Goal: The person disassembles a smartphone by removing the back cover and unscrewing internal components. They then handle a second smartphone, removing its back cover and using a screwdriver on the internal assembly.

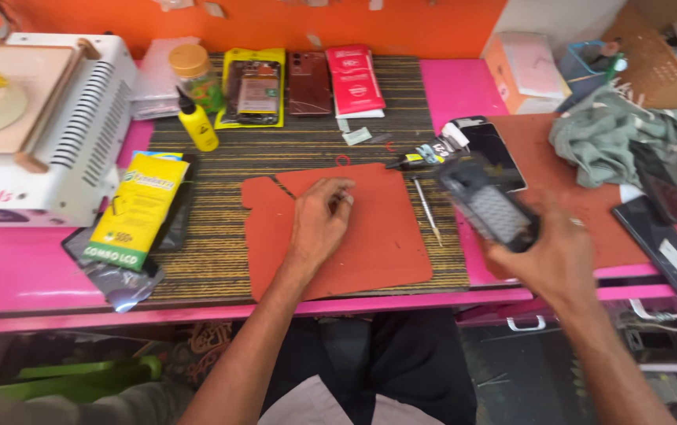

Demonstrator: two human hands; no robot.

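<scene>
My left hand (pixel 319 222) rests on a red-brown work mat (pixel 378 236), fingers curled, nothing visible in it. My right hand (pixel 555 256) holds a dark phone body (pixel 486 203) tilted above the table's right part; the image there is blurred. A thin metal tool (pixel 427 209) lies on the striped mat (pixel 212 236) just right of the red-brown mat. A black phone (pixel 496 149) lies face up behind the held phone body.
A white machine (pixel 79 134) stands at the left. Yellow bottle (pixel 197 122), yellow packet (pixel 138 205), opened phones (pixel 256 90), a red packet (pixel 356 79) lie at the back. A grey-green cloth (pixel 614 138) and dark phones (pixel 669 236) are at the right on the pink table (pixel 23 271).
</scene>
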